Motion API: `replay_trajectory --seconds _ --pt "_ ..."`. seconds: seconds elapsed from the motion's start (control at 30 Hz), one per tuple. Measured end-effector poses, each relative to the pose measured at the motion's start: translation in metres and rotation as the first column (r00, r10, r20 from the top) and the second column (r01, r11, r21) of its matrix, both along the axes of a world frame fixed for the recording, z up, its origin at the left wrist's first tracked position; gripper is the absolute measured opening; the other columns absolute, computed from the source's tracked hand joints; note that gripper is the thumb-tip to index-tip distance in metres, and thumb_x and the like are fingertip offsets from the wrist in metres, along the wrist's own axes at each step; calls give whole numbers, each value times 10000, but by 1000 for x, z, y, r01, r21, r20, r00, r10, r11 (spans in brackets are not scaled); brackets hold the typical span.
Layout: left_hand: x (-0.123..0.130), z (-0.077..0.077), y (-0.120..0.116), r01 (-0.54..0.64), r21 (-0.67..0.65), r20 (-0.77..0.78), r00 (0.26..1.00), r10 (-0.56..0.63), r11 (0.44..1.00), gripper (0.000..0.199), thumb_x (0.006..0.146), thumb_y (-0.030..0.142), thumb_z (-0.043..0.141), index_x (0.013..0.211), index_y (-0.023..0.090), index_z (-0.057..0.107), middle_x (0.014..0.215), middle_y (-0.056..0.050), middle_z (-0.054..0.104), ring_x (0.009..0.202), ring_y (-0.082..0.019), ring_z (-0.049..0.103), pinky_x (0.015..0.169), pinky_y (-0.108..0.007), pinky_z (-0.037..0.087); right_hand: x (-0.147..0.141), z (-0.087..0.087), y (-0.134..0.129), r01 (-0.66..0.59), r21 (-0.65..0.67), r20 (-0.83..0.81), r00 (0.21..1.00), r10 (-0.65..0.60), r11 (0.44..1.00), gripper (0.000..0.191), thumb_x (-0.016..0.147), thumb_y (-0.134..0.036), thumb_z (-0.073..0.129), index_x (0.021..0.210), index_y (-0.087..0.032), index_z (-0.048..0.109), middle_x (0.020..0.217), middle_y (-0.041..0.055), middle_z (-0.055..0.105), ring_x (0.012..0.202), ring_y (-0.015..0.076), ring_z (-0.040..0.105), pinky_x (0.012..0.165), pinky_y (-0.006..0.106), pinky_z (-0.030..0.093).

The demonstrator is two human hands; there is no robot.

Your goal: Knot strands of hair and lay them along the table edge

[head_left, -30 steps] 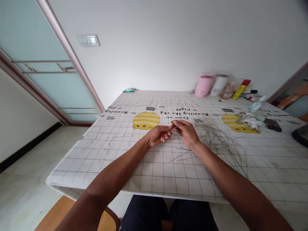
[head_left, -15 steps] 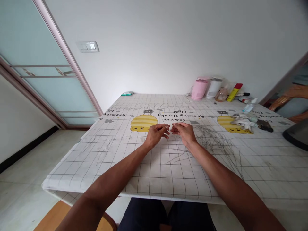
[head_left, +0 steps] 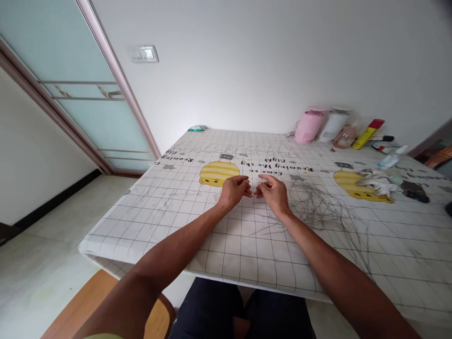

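My left hand [head_left: 233, 192] and my right hand [head_left: 274, 194] face each other just above the table's middle, a small gap between their fingertips. Both have thumb and fingers drawn together in a pinch, with the index fingers reaching inward. Whatever lies between the fingers is too thin or hidden to make out. Beside my right wrist spreads a loose tangle of thin dark wire-like strands [head_left: 314, 209], some trailing toward the table's front edge. Behind the hands, a row of small looped strands [head_left: 226, 149] runs across the cloth.
A checked tablecloth [head_left: 212, 254] with yellow balloon prints covers the table. Along the wall stand a pink cylindrical device [head_left: 309, 126], a white one [head_left: 334, 125] and a yellow-red can [head_left: 368, 134]. Crumpled gloves [head_left: 379, 182] lie at right, near a clear bottle [head_left: 392, 156]. A green packet [head_left: 197, 128] rests at the back left.
The view has shifted, so the table and wall things sit farther right in the picture. My fingertips are slightly farther apart, and the index fingers are straighter.
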State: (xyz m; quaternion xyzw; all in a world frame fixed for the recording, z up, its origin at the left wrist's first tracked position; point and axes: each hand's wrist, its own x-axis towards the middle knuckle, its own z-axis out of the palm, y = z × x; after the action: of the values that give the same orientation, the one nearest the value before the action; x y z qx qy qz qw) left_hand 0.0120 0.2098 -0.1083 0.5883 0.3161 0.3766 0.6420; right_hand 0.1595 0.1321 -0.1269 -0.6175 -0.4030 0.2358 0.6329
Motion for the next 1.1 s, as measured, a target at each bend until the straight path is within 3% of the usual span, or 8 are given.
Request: replay_trajectory --seconds 0.13,0.23,0.37,0.5,0.63,0.77,0.87,1.1 --pt "-1 -4 -1 7 101 -128 992 6 995 360 1014 201 715 1347 64 703 779 -38 737 589 -159 707 588 -294 619 -3 0 -1 -1 3 -31 1000 1 1000 433 867 -426 790 1227 -187 765 777 31 735 623 230 763 546 337 644" --pt "-2 -3 -5 28 83 -163 987 -14 996 430 1046 212 636 1441 43 648 750 -37 731 549 -167 700 553 -294 602 -3 1 -1 0 -11 -7 1000 0 1000 428 873 -420 789 1234 -191 784 761 28 729 598 222 749 540 338 639" --pt "1 -4 -7 20 8 -118 993 -18 1000 424 1035 220 653 1413 30 673 715 -37 711 552 -178 716 560 -298 616 -3 4 -2 7 -46 125 992 -2 999 380 908 -341 715 1244 -194 817 720 24 722 583 212 723 543 332 608" --pt "7 -8 -9 14 -25 -80 997 -16 1000 409 1030 215 675 1389 22 689 690 -34 702 538 -182 713 557 -311 627 2 4 -4 45 -124 279 960 -9 991 457 944 -281 621 1360 -200 792 656 4 689 543 203 674 531 323 539" --pt "8 -9 -11 8 -41 -61 998 -10 999 412 1037 170 641 1419 19 671 678 -24 694 540 -182 715 565 -316 635 7 0 -2 99 -103 481 876 -37 990 482 938 -230 553 1345 -195 809 676 25 703 572 214 653 591 344 527" --pt "8 -8 -10 33 -69 -92 995 -39 997 393 1041 137 593 1400 2 679 651 -18 679 513 -189 710 548 -317 629 8 -4 2 112 -17 673 736 -72 994 480 931 -168 498 1264 -156 843 869 112 792 777 256 727 767 381 570" --pt "7 -6 -10 42 -67 -127 991 -50 997 406 1050 125 576 1420 -21 656 662 -22 682 513 -193 707 556 -330 635 8 -5 2 118 -41 751 659 -48 992 482 949 -128 478 1274 -110 834 932 151 795 847 271 739 805 384 571" --pt "5 -9 -12 49 136 -222 975 -17 990 408 1084 164 603 1479 64 635 699 8 671 525 -143 670 543 -266 593 12 -2 -1 105 -132 781 623 39 986 403 1007 -88 522 1273 -135 821 1014 149 793 944 259 749 872 352 566"
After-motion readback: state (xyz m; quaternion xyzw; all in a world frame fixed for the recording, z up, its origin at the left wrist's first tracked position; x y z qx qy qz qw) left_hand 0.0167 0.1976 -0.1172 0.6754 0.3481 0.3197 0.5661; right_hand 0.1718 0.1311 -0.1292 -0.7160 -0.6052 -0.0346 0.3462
